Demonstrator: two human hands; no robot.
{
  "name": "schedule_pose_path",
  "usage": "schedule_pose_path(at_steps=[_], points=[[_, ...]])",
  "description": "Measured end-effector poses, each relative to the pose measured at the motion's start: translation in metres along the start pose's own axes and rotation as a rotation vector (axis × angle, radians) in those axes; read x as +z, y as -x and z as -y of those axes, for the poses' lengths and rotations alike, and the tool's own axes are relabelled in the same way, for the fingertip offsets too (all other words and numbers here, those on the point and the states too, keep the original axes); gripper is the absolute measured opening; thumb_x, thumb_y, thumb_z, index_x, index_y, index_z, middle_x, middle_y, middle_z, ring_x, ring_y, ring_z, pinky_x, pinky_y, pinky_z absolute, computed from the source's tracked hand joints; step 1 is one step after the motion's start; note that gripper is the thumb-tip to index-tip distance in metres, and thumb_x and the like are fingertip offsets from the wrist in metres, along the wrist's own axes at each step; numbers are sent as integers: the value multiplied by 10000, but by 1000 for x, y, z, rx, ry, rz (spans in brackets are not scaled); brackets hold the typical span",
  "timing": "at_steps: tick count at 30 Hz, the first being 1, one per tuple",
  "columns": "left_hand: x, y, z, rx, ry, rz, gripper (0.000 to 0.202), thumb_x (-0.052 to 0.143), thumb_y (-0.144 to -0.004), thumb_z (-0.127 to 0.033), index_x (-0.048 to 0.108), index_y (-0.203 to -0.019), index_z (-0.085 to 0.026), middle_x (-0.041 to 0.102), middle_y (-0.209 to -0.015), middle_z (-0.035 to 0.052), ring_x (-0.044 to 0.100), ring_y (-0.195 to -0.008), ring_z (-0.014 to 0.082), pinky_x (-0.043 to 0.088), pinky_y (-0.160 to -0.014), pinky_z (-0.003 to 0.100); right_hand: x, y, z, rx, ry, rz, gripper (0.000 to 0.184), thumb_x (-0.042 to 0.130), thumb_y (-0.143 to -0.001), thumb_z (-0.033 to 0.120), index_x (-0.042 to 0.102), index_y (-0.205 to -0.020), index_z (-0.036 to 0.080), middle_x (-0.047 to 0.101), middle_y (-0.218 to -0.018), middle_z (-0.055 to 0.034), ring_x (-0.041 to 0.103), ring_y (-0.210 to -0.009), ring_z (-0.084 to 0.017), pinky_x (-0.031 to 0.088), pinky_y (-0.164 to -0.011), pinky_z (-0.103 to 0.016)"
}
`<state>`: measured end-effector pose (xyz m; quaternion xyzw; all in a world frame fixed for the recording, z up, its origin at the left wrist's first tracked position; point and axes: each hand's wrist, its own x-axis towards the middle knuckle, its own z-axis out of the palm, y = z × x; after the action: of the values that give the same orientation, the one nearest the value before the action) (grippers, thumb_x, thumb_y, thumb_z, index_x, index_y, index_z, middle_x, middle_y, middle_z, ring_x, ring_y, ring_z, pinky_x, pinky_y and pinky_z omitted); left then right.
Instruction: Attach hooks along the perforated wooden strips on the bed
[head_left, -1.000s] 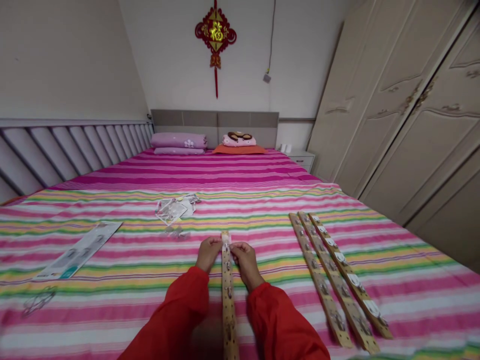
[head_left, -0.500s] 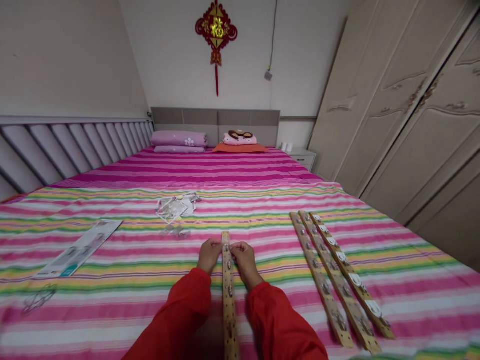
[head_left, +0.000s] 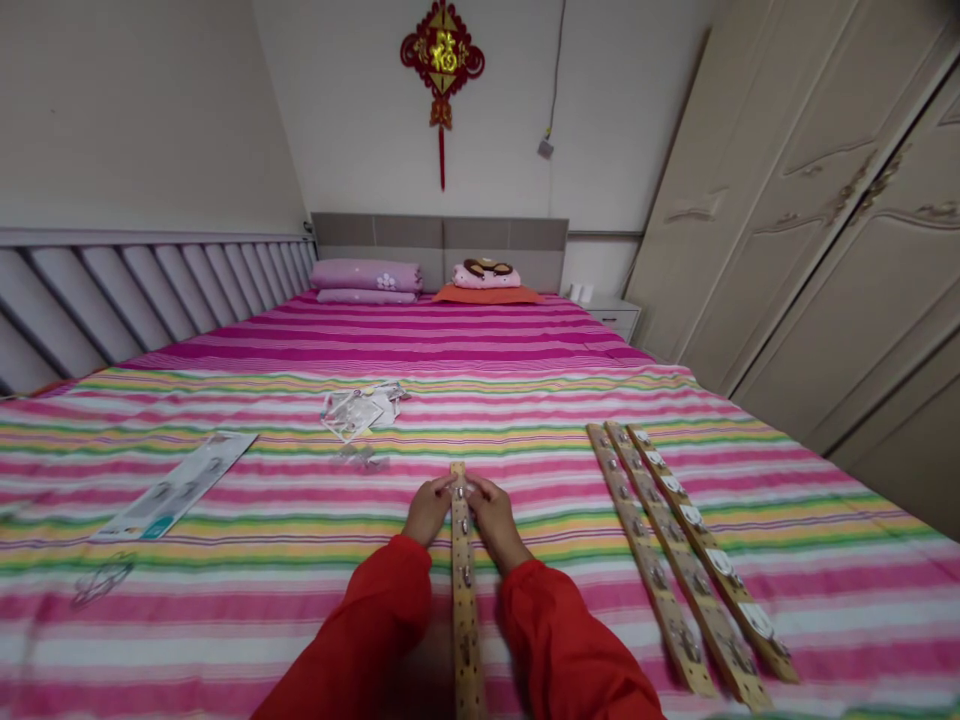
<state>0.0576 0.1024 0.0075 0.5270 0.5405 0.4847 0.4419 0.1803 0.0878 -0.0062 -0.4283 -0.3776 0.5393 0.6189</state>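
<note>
A long wooden strip (head_left: 466, 600) studded with metal hooks lies lengthwise on the striped bedspread (head_left: 247, 560), running away from me between my red sleeves. My left hand (head_left: 427, 511) and my right hand (head_left: 491, 515) rest on either side of its far end. Both pinch a small clear piece (head_left: 460, 490) over the strip, with the fingers curled together.
Three more hook strips (head_left: 679, 555) lie side by side to the right. Torn clear packets (head_left: 360, 410) sit further up the bed, a printed card (head_left: 176, 487) lies at the left and a wire piece (head_left: 101, 580) nearer me. Wardrobe doors (head_left: 825, 220) stand at the right.
My hands and the strip stay together. The view has shifted a little, so everything sits slightly further right in the picture. The pale piece at the strip's end shows less.
</note>
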Motion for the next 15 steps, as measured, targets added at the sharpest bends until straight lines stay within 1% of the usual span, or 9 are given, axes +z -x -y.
schedule_pose_path(at_steps=[1,3,5,7,11,13,15], points=[[0,0,-1,4,-4,20,279,653,-602,-235,733,-861,-173,729,-837,66,645,-866,230,500,-770,320,-1,-1,-1,-19,35,23,237,667,-598,253,730,-819,197,662,-621,15,573,-610,-173,449,-577,-281],[-1,0,-2,5,-18,60,278,656,-609,-245,739,-864,-175,732,-826,65,643,-878,244,498,-783,334,-3,-2,-3,-72,140,40,207,639,-634,265,747,-804,216,712,-744,-13,614,-755,-211,475,-699,-327],[-1,0,-2,2,-45,82,288,646,-623,-257,741,-882,-174,730,-800,61,642,-865,244,492,-790,335,-4,-4,-5,-120,250,38,207,607,-666,253,758,-805,231,721,-772,-19,621,-796,-221,468,-767,-351],[-1,0,-2,0,-86,77,312,629,-641,-268,739,-917,-172,719,-780,56,642,-835,230,482,-791,320,-5,-6,-6,-140,317,45,232,587,-681,227,762,-833,238,719,-757,-18,625,-778,-221,468,-778,-357],[-1,0,-2,2,-167,38,365,610,-660,-294,728,-983,-171,671,-727,43,625,-750,196,466,-761,290,-5,-11,-4,-98,342,97,238,593,-679,200,764,-839,242,730,-752,-16,638,-772,-232,474,-787,-373],[-2,1,-4,5,-166,45,391,610,-661,-307,719,-1011,-171,643,-699,32,606,-711,181,463,-726,281,-6,-11,-2,-80,290,122,224,614,-677,215,761,-842,248,739,-789,-13,642,-811,-232,473,-805,-369],[-5,3,-6,-19,-118,94,444,605,-666,-322,690,-1073,-168,609,-655,8,575,-636,156,455,-651,268,-7,-10,-1,-60,193,139,227,645,-676,255,754,-876,249,738,-820,-6,637,-820,-221,483,-773,-347]])
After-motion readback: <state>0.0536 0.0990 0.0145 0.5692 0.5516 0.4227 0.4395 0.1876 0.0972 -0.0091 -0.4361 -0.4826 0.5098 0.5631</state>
